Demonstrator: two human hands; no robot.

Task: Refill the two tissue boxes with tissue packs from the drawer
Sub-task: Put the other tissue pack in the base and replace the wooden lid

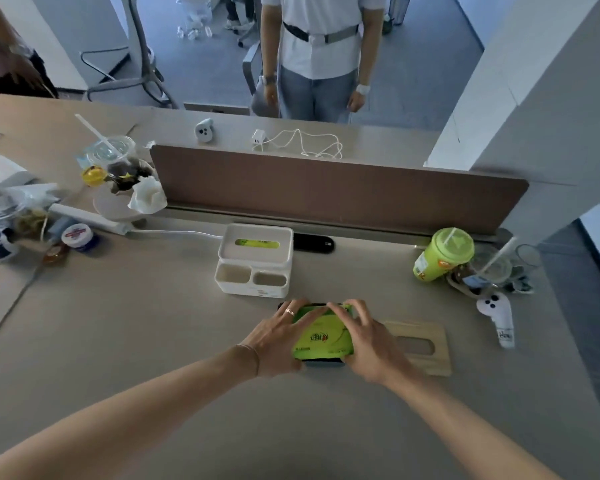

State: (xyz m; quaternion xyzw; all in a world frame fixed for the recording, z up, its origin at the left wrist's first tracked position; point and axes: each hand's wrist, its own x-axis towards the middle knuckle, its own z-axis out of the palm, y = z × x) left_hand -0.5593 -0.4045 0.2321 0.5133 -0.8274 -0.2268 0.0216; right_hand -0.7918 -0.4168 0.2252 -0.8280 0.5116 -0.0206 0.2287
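Just in front of the white tissue box (pixel 255 259), toward the person, a bright green tissue pack (pixel 323 336) sits in a dark open box (pixel 321 362) on the desk (pixel 153 341), only the box's dark rim showing around it. Both hands are on the pack: the left hand (pixel 280 339) grips its left side with fingers curled over the far corner, and the right hand (pixel 368 341) presses its right side with fingers spread across the top edge. Right of the dark box, touching it or just beside it, a wooden lid (pixel 426 346) with an oval slot lies flat.

The white tissue box itself has its lid on, green showing through the slot, and two empty compartments along its near side. Behind it stands a brown divider panel (pixel 326 188), with a black object (pixel 314 243) lying at the panel's foot. Well to the box's right stand a green lidded cup (pixel 442 259) and a white controller (pixel 497 318); to its left, a power strip (pixel 90 218) and clutter of cups. Beyond the divider a person in a white shirt (pixel 321 46) stands.
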